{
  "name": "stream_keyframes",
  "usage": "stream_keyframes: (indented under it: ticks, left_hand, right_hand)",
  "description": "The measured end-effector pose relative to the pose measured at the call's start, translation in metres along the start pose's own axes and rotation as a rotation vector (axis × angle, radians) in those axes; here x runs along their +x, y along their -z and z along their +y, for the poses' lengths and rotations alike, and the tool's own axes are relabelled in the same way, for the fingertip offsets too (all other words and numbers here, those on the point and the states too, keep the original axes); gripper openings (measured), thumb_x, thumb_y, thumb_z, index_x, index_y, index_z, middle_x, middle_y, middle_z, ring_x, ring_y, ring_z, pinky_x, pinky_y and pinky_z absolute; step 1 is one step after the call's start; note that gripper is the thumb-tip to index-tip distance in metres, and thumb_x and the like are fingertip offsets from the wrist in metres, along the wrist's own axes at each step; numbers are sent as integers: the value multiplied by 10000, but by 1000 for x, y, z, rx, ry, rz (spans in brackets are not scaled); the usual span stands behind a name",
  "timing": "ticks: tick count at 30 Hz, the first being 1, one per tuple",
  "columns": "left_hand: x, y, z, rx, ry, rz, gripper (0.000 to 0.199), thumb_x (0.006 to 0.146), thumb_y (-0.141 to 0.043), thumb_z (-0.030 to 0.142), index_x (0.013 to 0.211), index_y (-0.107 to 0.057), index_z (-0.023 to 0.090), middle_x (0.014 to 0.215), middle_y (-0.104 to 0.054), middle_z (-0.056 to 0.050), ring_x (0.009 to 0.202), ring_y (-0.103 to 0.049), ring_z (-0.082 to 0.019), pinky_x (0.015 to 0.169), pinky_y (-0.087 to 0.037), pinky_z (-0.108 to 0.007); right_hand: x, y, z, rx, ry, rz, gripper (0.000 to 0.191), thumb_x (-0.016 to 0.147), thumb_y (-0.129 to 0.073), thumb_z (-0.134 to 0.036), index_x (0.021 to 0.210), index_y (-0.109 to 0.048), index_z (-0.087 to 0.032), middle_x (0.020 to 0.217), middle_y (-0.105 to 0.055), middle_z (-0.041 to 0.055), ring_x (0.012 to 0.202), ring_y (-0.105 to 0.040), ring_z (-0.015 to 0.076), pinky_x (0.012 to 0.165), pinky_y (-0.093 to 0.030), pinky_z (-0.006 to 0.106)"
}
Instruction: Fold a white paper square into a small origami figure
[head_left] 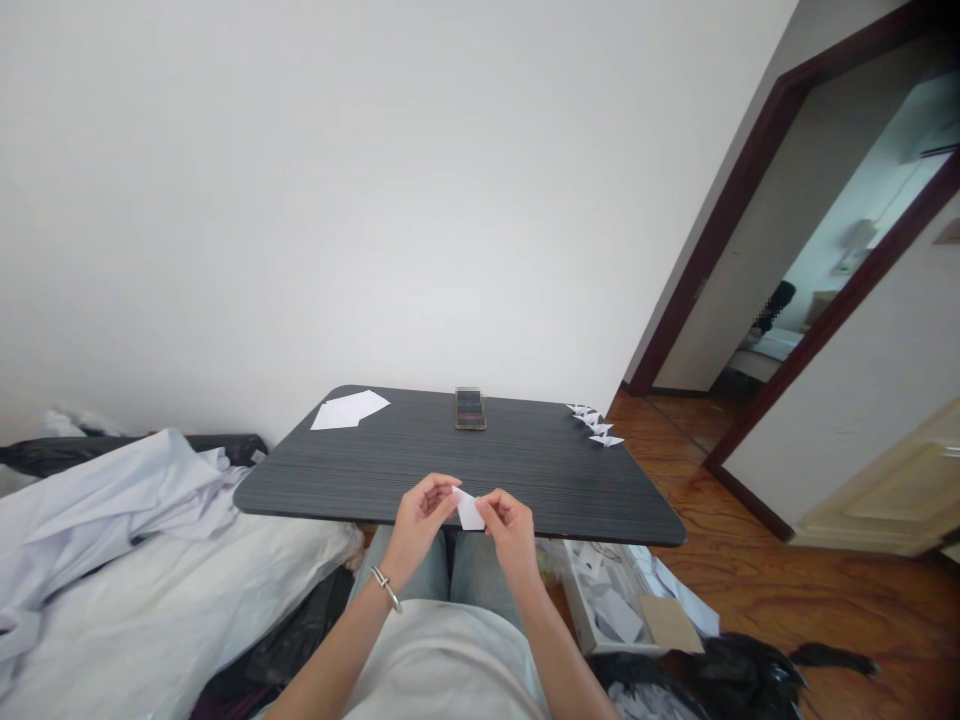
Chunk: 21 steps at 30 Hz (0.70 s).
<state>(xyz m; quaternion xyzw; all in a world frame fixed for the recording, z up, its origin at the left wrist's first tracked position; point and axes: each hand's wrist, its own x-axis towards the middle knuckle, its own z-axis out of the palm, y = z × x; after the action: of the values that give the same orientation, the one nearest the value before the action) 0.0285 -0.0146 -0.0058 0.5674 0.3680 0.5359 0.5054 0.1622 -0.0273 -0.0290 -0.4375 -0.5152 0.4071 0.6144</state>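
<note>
Lightly, left hand (421, 520) and right hand (512, 530) pinch white paper (470, 511) between them.

I can reach forward over the dark tabletop (420, 480) as far as the phone (470, 408) at 12 o'clock; a paper sheet (350, 409) lies at 11, folded paper shapes (596, 426) at 1 to 2.

Left hand (421, 520) and right hand (513, 532) sit close together above the lap — each grip pinched, wrists (394, 572) angled inward.

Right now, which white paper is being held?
The small piece between the left hand and right hand; the big sheet and folded shapes lie on the table.
</note>
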Motion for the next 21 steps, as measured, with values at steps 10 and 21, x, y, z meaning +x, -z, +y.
stream_keyframes:
  ticks: [10, 21]
  left_hand:
    - [1, 2, -1, -20, -51, 56, 229, 658, -648, 229, 854, -566, 142, 759, -577, -26, 714, -546, -125, 651, -446, -218]
    - [1, 8, 3, 216, -248, 2, 69, 722, -589, 211, 722, -595, 142, 829, -586, -54, 798, -552, -159, 682, -449, -244]
  right_hand:
    - [-1, 1, 0, -25, 51, 30, 166, 739, -552, -283, 643, -592, -153, 535, -469, -29, 485, -393, 95, 453, -305, 204]
    - [0, 3, 2, -52, 117, 49, 115, 729, -558, -228, 657, -619, -161, 576, -485, -20, 531, -426, 105, 467, -325, 205]
